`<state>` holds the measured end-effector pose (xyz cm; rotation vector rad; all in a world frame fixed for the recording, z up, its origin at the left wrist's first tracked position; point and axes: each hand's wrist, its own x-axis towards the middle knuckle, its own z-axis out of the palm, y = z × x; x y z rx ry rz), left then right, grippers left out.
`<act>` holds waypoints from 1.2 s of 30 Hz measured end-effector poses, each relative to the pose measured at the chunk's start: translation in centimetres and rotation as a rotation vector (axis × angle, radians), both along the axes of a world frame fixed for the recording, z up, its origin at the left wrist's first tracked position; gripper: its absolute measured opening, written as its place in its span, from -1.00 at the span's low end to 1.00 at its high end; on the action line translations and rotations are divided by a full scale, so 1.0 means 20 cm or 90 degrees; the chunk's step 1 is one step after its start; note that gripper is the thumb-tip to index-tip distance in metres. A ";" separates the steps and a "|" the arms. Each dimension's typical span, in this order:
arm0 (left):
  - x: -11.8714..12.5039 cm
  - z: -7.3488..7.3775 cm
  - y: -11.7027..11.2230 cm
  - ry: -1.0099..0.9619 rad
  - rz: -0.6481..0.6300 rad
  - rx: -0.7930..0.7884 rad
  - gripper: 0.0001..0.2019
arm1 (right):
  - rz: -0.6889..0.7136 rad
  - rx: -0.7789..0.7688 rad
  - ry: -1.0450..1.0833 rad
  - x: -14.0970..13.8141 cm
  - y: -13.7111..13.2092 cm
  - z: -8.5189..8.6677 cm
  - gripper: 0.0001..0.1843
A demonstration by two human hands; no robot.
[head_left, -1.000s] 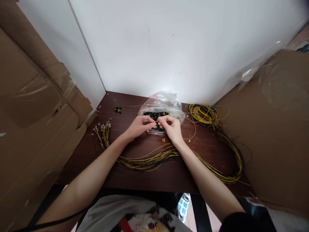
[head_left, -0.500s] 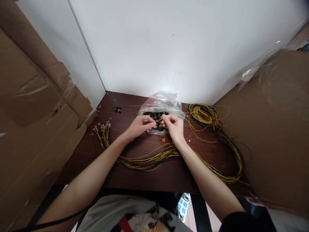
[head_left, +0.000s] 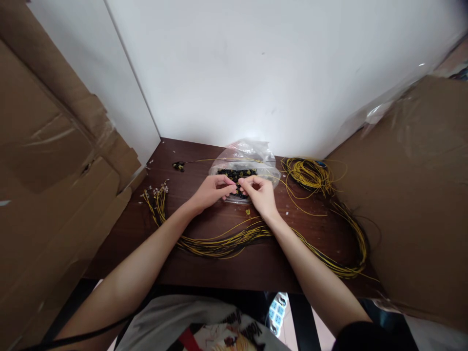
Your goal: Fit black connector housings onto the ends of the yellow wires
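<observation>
My left hand (head_left: 211,190) and my right hand (head_left: 259,193) meet fingertip to fingertip over a clear plastic bag (head_left: 244,156) of small black connectors (head_left: 234,174). Both hands are closed in a pinch. Between them they hold a small black part and the end of a thin yellow wire (head_left: 292,202) that loops off to the right. The exact grip is too small to make out. A bundle of yellow wires (head_left: 219,243) lies on the dark wooden table (head_left: 256,268) under my wrists.
A coil of yellow wire (head_left: 309,173) lies at the back right, with more wire curving along the right edge (head_left: 360,243). Terminal-tipped wire ends (head_left: 157,195) fan out at left. A small black-yellow piece (head_left: 179,166) lies at back left. Cardboard stands on both sides (head_left: 54,161), (head_left: 420,195).
My right hand moved slightly right and back toward the left hand; the loose yellow wire loop shifted a little on the table. The left hand stayed put.
</observation>
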<state>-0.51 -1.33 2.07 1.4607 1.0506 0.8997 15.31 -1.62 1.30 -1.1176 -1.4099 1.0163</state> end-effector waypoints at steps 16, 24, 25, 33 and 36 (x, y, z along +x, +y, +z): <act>-0.01 -0.01 0.00 0.004 -0.006 0.006 -0.78 | -0.103 0.004 0.078 0.01 0.01 0.01 -0.68; 0.00 0.00 0.00 0.002 0.003 0.001 -0.76 | -0.143 0.005 0.094 0.01 0.02 0.01 -0.66; 0.00 0.00 0.00 0.002 0.004 0.000 -0.77 | -0.148 0.005 0.097 0.02 0.02 0.01 -0.66; 0.00 0.00 0.00 0.000 -0.002 0.000 -0.81 | -0.157 0.012 0.123 0.02 0.02 0.00 -0.68; 0.00 0.00 0.00 -0.007 -0.006 -0.004 -0.81 | -0.139 -0.002 0.123 0.02 0.02 0.00 -0.68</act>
